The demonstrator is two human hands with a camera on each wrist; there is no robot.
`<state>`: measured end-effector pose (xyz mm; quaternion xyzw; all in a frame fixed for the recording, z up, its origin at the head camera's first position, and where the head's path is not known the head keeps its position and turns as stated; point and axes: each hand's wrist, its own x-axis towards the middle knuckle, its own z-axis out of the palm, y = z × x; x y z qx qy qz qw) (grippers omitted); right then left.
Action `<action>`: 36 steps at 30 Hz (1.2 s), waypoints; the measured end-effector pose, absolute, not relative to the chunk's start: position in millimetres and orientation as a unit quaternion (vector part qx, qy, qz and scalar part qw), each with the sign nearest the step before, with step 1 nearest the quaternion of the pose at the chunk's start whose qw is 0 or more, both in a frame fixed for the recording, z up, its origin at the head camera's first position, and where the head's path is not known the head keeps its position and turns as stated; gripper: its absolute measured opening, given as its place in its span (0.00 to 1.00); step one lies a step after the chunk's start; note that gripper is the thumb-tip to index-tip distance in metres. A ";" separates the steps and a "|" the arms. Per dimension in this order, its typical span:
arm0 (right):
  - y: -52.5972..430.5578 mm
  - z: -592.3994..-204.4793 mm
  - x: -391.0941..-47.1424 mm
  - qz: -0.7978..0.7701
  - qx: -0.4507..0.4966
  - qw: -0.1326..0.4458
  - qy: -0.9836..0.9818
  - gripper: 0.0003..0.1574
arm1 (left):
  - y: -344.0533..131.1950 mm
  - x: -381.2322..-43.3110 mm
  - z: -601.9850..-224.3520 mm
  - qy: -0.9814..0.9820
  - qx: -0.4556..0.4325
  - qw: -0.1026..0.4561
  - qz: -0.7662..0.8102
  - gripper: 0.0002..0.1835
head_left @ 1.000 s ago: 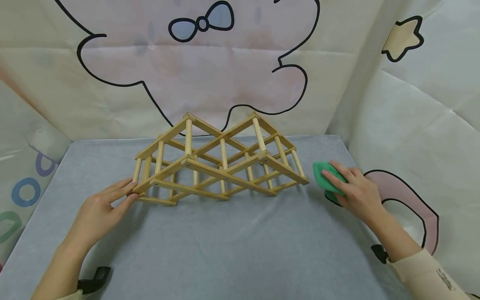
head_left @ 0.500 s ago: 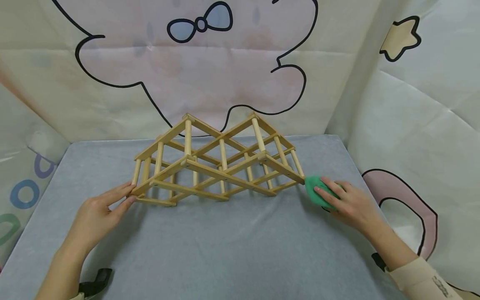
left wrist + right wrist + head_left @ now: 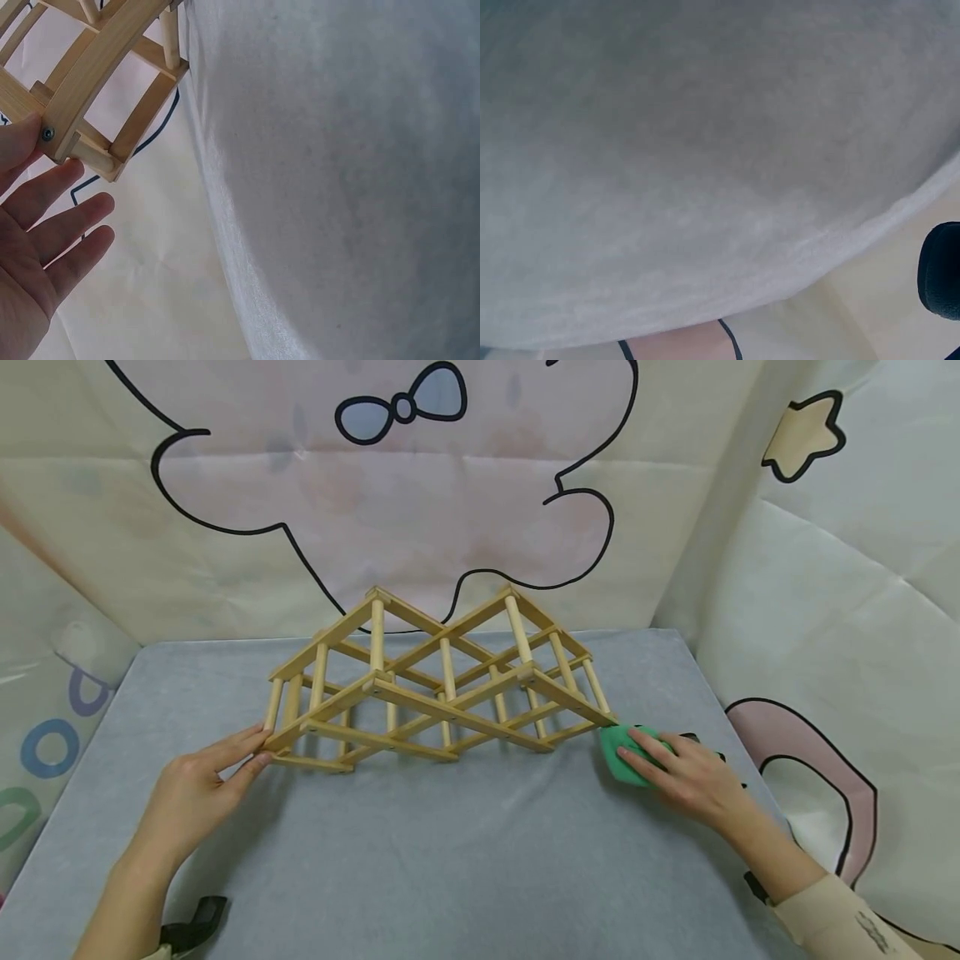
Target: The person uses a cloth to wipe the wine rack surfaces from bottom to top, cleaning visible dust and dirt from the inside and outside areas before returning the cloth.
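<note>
A folding wooden slatted rack with zigzag slats and round dowels stands across the table. My left hand pinches its front left corner between thumb and fingertips. The left wrist view shows the thumb above the screw on the rack's slat, with the other fingers of the left hand spread below. At the opposite end, my right hand grips a green cloth at the rack's front right corner. The cloth meets the slat tip there; exact contact is hard to tell. Neither right hand nor cloth appears in the right wrist view.
A grey-blue cloth covers the table. Printed fabric walls rise behind it, with a bow drawing at the back and a star on the right wall. Black straps sit at the wrists.
My right hand has brought the green cloth left and slightly down, from apart from the rack to its right front corner. The left hand and rack stay nearly still.
</note>
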<state>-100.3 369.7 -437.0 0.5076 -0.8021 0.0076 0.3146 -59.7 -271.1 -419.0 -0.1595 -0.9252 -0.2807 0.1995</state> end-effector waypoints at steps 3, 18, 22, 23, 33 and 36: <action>365.6 -438.0 -102.7 0.006 0.509 0.302 -0.806 0.23 | -270.7 -59.4 -419.8 -0.924 -0.159 0.201 -0.284 0.25; 338.8 -427.0 -115.0 0.025 0.528 0.318 -0.787 0.20 | -272.4 -60.3 -422.2 -0.921 -0.162 0.201 -0.291 0.26; 336.2 -430.4 -114.4 0.016 0.531 0.300 -0.793 0.22 | -272.9 -61.1 -422.8 -0.918 -0.163 0.209 -0.293 0.26; 335.2 -431.4 -113.7 0.010 0.530 0.292 -0.796 0.22 | -272.7 -60.9 -422.5 -0.918 -0.164 0.210 -0.294 0.26; 319.8 -436.2 -112.7 -0.064 0.521 0.245 -0.815 0.30 | -269.7 -60.4 -419.9 -0.923 -0.155 0.199 -0.292 0.26; 314.4 -436.3 -113.9 -0.093 0.523 0.238 -0.813 0.33 | -270.0 -59.9 -420.0 -0.922 -0.152 0.201 -0.292 0.26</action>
